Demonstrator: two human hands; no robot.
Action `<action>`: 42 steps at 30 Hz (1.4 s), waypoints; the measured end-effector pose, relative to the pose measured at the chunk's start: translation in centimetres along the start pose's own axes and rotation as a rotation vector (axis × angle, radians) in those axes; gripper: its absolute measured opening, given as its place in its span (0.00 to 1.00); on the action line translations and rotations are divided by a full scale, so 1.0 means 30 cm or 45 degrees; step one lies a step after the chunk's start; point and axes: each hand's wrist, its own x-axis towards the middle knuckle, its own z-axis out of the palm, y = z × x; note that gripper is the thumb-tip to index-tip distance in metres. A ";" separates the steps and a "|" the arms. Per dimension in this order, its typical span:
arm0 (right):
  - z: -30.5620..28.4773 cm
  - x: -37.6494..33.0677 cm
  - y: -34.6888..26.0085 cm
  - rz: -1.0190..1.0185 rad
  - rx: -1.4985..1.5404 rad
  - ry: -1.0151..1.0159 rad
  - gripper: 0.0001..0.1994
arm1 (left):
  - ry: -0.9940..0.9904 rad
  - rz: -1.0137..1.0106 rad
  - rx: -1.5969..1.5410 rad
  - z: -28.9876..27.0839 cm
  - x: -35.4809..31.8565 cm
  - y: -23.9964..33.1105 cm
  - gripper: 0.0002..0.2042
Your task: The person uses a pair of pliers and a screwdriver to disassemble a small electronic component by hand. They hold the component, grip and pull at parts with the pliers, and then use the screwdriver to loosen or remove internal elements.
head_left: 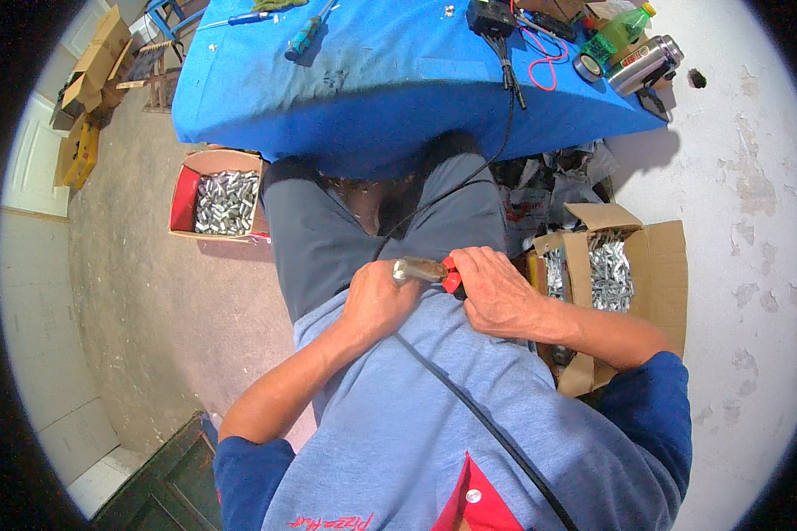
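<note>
In front of my belly, my left hand [381,298] is closed around the near end of a short, shiny rounded metal piece [421,269]. At its right end the metal piece meets a small red part [452,275]. My right hand [500,294] is closed on that red part, knuckles up, and its fingers hide most of it. Whether the red part is joined to the metal piece I cannot tell. A thin black cable [456,188] comes down from the table and passes behind my left hand.
Ahead stands a table with a blue cloth [390,106], bearing a screwdriver [304,40], a green bottle [618,34] and a steel flask [646,66]. A box of small metal parts [176,199] sits at left, an open carton of metal pieces [662,270] at right, beside a wall.
</note>
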 end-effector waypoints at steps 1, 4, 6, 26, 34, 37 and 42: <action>0.005 0.001 0.006 -0.046 -0.002 0.048 0.25 | -0.008 -0.005 0.011 0.001 0.001 -0.002 0.09; 0.019 0.001 0.016 -0.114 -0.004 0.117 0.24 | -0.044 -0.065 -0.002 -0.014 -0.004 0.018 0.10; 0.023 0.007 0.018 -0.079 0.008 0.051 0.25 | -0.047 -0.080 -0.005 -0.001 -0.001 -0.008 0.10; 0.030 0.041 0.059 -0.233 0.127 0.201 0.18 | -0.086 -0.056 -0.262 0.033 0.003 -0.065 0.11; 0.012 0.037 0.044 -0.241 0.068 0.220 0.18 | -0.187 -0.089 -0.490 0.044 0.014 -0.087 0.10; 0.017 0.036 0.040 -0.216 0.024 0.235 0.16 | -0.187 -0.104 -0.426 0.035 0.018 -0.077 0.10; 0.012 0.035 0.023 -0.200 -0.086 0.198 0.11 | -0.135 -0.058 -0.416 0.042 0.017 -0.100 0.11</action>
